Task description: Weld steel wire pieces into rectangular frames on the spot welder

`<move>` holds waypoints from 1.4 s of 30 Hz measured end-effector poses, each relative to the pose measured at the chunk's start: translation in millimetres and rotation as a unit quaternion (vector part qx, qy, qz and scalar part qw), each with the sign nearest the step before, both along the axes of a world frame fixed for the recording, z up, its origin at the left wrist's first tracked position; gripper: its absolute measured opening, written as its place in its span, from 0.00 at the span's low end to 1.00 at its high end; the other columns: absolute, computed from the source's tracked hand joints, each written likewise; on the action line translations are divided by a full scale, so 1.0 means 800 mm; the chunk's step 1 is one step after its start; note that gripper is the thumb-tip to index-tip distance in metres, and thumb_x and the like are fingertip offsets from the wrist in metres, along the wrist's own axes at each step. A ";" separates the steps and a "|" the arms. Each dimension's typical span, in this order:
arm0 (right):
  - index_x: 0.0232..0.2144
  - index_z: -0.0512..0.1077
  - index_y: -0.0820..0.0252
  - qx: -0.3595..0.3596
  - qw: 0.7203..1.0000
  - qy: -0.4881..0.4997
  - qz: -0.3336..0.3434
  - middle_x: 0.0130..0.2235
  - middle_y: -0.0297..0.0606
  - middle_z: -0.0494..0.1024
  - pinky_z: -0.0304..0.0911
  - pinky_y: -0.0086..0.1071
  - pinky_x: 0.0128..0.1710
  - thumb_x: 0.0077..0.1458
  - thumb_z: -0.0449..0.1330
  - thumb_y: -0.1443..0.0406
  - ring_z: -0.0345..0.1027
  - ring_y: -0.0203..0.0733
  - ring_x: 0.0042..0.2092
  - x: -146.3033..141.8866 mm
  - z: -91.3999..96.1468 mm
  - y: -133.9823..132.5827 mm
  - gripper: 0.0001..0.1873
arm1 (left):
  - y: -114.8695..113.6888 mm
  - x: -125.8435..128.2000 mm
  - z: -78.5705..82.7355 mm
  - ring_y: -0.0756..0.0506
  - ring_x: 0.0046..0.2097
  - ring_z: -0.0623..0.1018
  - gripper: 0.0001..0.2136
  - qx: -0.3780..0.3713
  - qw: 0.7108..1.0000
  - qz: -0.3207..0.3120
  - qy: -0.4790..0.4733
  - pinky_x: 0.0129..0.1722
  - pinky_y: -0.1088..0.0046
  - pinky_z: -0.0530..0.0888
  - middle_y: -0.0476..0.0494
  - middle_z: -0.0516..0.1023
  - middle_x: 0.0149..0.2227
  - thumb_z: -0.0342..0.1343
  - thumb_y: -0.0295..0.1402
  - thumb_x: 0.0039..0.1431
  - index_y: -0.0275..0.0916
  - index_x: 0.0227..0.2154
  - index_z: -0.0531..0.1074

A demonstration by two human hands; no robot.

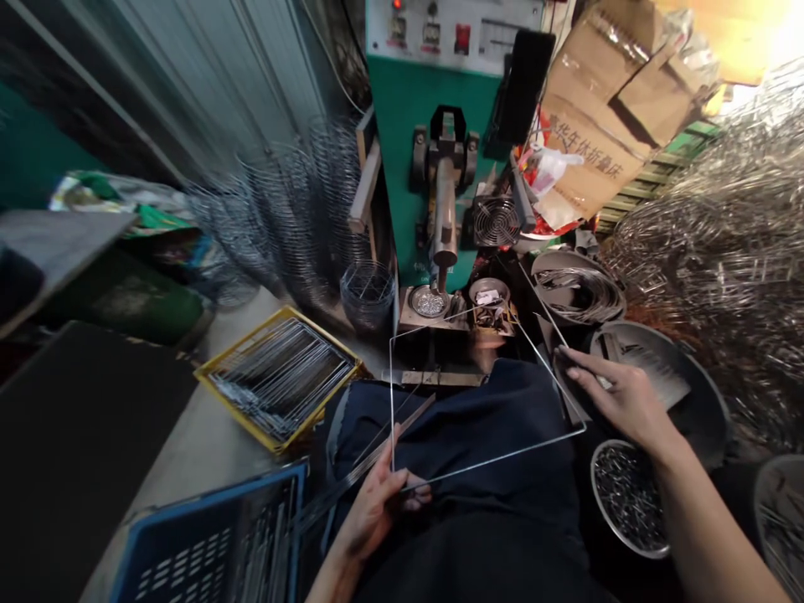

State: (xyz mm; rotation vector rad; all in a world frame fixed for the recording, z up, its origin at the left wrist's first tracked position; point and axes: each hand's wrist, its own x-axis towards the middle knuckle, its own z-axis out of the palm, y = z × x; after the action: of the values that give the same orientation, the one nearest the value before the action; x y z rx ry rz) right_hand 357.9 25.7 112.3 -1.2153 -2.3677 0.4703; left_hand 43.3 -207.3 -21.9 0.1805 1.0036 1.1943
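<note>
1. The left hand (380,502) is hovering over the lap, its fingers (411,500) pinching the near-left corner of the wire frame (496,460) together with some straight rods (370,456).
2. The right hand (621,400) is closing its fingers on the frame's right side.
3. The frame is lying flat above the dark trousers, in front of the green machine (433,109).
4. A yellow tray (244,342) of rods is sitting to the left, with a blue crate (219,494) nearer.
</note>
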 end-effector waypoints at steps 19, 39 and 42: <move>0.66 0.57 0.46 0.065 0.977 0.027 0.204 0.55 0.37 0.75 0.67 0.44 0.57 0.65 0.53 0.70 0.72 0.44 0.53 -0.066 -0.088 -0.065 0.29 | -0.004 -0.020 0.019 0.41 0.33 0.80 0.46 0.029 0.998 0.019 0.053 0.33 0.69 0.71 0.38 0.82 0.32 0.60 0.39 0.59 0.47 0.69 0.31; 0.66 0.54 0.45 0.053 0.977 0.068 0.197 0.54 0.36 0.76 0.69 0.43 0.56 0.65 0.52 0.71 0.73 0.43 0.52 -0.079 -0.119 -0.090 0.31 | 0.001 -0.022 0.028 0.42 0.34 0.80 0.47 0.033 0.997 0.027 0.071 0.33 0.69 0.72 0.39 0.82 0.32 0.60 0.38 0.59 0.48 0.69 0.31; 0.65 0.57 0.45 0.049 0.978 0.064 0.190 0.52 0.36 0.77 0.70 0.44 0.54 0.65 0.52 0.70 0.74 0.43 0.50 -0.081 -0.122 -0.090 0.29 | 0.001 -0.024 0.027 0.41 0.35 0.80 0.47 0.035 0.996 0.017 0.076 0.33 0.69 0.72 0.38 0.82 0.33 0.60 0.37 0.60 0.47 0.69 0.29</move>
State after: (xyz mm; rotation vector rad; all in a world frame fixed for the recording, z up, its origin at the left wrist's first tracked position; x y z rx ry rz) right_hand 293.2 -46.6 14.4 -0.6654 -2.4807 0.5269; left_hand 23.8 -206.3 -0.1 0.3152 1.1009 1.2627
